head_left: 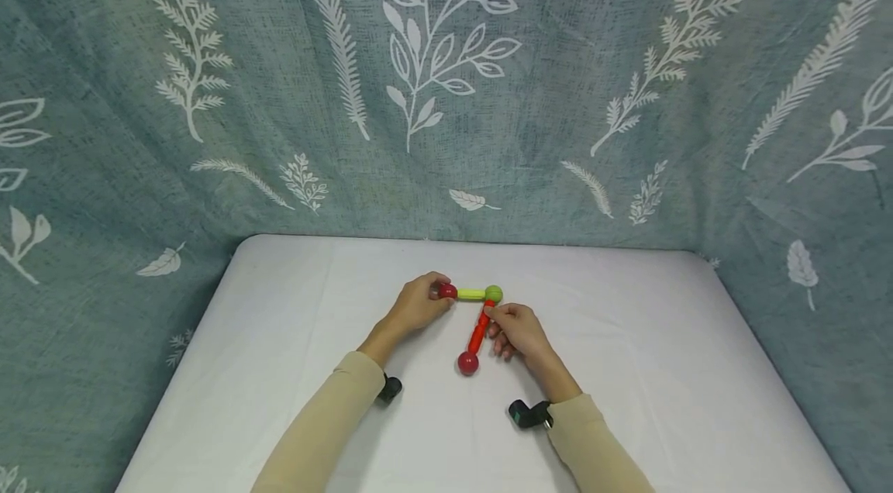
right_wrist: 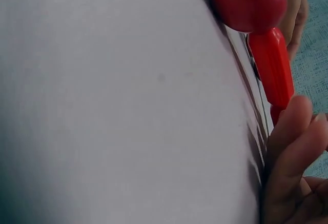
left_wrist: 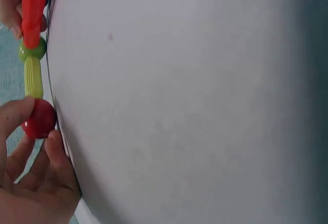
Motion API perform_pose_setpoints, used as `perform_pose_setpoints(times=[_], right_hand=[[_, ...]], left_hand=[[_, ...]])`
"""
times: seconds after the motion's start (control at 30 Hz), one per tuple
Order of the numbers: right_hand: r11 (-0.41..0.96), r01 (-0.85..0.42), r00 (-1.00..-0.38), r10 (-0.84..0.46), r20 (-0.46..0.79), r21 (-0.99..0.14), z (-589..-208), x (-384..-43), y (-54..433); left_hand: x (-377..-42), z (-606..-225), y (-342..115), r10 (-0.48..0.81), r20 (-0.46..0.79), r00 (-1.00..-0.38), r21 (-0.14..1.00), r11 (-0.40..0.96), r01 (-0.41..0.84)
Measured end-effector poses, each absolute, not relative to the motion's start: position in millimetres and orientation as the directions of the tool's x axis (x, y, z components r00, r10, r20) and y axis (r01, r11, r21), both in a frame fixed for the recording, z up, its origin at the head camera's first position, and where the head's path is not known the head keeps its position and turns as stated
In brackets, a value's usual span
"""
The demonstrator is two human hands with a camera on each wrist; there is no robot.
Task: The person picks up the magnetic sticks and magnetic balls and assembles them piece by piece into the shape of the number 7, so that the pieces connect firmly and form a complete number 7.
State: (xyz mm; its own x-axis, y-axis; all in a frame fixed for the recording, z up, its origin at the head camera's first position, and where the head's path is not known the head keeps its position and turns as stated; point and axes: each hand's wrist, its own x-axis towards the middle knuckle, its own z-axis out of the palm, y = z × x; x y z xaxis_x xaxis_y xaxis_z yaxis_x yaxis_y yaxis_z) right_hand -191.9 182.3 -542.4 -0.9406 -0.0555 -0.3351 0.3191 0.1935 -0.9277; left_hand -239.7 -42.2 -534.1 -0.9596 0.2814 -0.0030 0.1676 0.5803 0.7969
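Observation:
A toy assembly of balls and rods lies on the white table, bent at a corner. My left hand (head_left: 417, 305) pinches the red ball (head_left: 448, 291) at its left end, with thumb and fingers on either side in the left wrist view. From that ball a yellow-green rod (head_left: 471, 294) runs to a green ball (head_left: 494, 294). A red rod (head_left: 478, 332) slants from the green ball towards the front, ending in a second red ball (head_left: 468, 363). My right hand (head_left: 522, 330) pinches the red rod near the green ball; the exact contact is partly hidden by fingers in the right wrist view.
The white table (head_left: 663, 369) reaches back to a green leaf-patterned curtain (head_left: 544, 167), which also hangs along both sides. Black wrist cameras, one at the left wrist (head_left: 391, 388) and one at the right (head_left: 528, 414), stick out above the tabletop.

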Motion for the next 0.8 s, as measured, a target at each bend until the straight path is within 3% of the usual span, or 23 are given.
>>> perform_pose_setpoints(times=[0.4,0.8], right_hand=[[0.174,0.303,-0.950,-0.029,-0.312,-0.937,-552,-187,181],[0.066,0.334,-0.942,0.008,-0.335,-0.940,-538,-182,196]], left_hand=[[-240,-535,-47,0.274,-0.035,-0.961,0.808,0.574,0.134],[-232,-522,-51,0.256,-0.071,-0.964,0.827,0.556,0.087]])
